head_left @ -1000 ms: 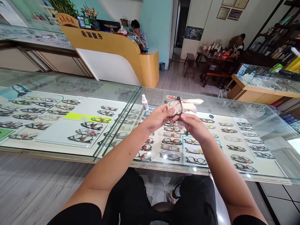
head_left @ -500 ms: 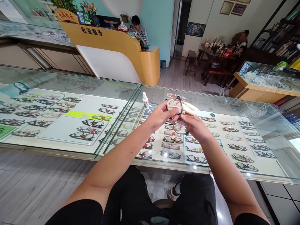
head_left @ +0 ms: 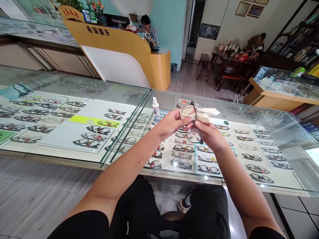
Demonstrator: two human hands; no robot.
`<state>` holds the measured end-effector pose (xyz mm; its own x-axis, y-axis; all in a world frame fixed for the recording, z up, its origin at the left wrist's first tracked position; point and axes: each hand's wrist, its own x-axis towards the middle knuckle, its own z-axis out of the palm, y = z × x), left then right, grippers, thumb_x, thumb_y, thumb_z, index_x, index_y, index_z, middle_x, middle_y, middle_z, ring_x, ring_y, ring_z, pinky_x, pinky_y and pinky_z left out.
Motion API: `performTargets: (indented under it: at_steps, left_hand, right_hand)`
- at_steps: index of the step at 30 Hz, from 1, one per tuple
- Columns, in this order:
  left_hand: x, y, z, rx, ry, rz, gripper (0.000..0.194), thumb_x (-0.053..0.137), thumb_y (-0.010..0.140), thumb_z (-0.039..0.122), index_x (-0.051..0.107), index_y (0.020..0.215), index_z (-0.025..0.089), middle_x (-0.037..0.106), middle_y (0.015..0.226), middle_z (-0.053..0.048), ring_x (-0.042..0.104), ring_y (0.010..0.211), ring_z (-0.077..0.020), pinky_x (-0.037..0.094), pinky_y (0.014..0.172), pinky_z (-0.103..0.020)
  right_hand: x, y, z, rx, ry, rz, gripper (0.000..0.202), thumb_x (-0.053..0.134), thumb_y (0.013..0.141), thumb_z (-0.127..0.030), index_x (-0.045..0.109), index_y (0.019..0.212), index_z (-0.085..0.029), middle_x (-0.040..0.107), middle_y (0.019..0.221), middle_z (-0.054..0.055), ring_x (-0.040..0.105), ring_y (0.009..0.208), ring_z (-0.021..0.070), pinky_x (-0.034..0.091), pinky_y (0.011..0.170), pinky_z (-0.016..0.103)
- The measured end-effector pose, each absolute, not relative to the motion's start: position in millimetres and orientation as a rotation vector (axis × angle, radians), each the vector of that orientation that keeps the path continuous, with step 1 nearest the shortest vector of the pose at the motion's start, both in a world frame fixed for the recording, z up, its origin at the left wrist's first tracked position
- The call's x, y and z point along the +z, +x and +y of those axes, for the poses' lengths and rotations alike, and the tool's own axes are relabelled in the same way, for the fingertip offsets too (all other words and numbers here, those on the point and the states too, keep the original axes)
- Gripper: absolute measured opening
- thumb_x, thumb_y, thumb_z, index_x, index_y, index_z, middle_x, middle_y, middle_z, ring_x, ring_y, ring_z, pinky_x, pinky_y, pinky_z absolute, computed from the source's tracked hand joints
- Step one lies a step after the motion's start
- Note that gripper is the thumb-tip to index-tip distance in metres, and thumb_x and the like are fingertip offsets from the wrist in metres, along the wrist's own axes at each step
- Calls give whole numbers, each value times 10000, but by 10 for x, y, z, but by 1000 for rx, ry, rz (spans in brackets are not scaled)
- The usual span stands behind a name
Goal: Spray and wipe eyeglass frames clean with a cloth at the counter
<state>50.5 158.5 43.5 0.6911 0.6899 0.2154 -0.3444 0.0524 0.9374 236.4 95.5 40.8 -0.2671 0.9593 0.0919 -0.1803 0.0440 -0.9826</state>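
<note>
A dark-framed pair of eyeglasses (head_left: 195, 135) is held upright on its side above the glass counter, one lens over the other. My left hand (head_left: 174, 123) pinches a cream cleaning cloth (head_left: 208, 114) around the upper lens, thumb on the near side. At the bridge and lower rim, my right hand (head_left: 210, 132) grips the frame with thumb and fingers. The loose end of the cloth sticks out to the right, behind the frame. A small white bottle (head_left: 156, 107) stands on the counter just left of my hands.
Under the glass of the display counter (head_left: 129, 156) lie several rows of eyeglasses (head_left: 181, 164). Across the aisle is a curved wooden cashier desk (head_left: 159, 71) with a person (head_left: 149, 33) behind it. Another person (head_left: 256, 46) sits at a dark table, back right.
The eyeglasses and both hands have shifted slightly to the right. The cloth's free end now stretches further right. Both hands keep their hold.
</note>
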Motion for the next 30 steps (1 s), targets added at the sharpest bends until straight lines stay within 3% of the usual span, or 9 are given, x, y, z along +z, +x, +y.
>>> performTargets:
  at_steps: [5,9,14,20,25,30]
  left_hand:
    - [360,572,1572,885,1227,355,517,944,790,536,582,883,180,534,621,53,445,536,-67,308,547,-241]
    - [310,647,1545,984,1142,419,568,939,769,600,576,877,177,519,657,66,423,481,-41,269,479,-222]
    - [349,628,1555,992,1067,407,572,900,802,634,556,820,178,527,637,61,467,464,-50,312,459,-208]
    - [410,432,1693,821,1072,347,439,931,836,407,725,1108,132,745,898,-53,686,686,-133,516,670,-272]
    - [415,368,1769,852,1040,313,364,883,854,291,791,1160,116,780,969,-80,704,841,-155,528,767,-268]
    - [414,363,1782,844,1028,311,419,867,808,242,799,1193,89,792,1050,-115,706,900,-178,537,830,-301]
  right_hand:
    - [354,2338,966,1391,-881,-1309,328,836,889,-568,824,981,-253,791,1054,79,687,1137,309,542,1053,452]
    - [220,2382,1005,1347,-948,-1349,303,829,926,-531,824,1097,-281,777,1060,47,670,1061,274,535,992,411]
    - [191,2412,1029,1336,-1007,-1426,352,796,944,-586,839,1043,-250,768,1010,53,653,1000,259,520,959,387]
    - [347,2454,991,1382,-916,-1459,378,711,1008,-577,875,1033,-237,806,1097,62,688,1101,275,496,1059,382]
    - [393,2518,989,1416,-935,-1391,387,734,982,-590,891,1010,-237,817,1007,70,706,902,267,550,898,386]
    - [382,2560,1002,1400,-916,-1364,343,742,985,-551,887,1020,-242,812,1000,60,700,874,251,548,842,373]
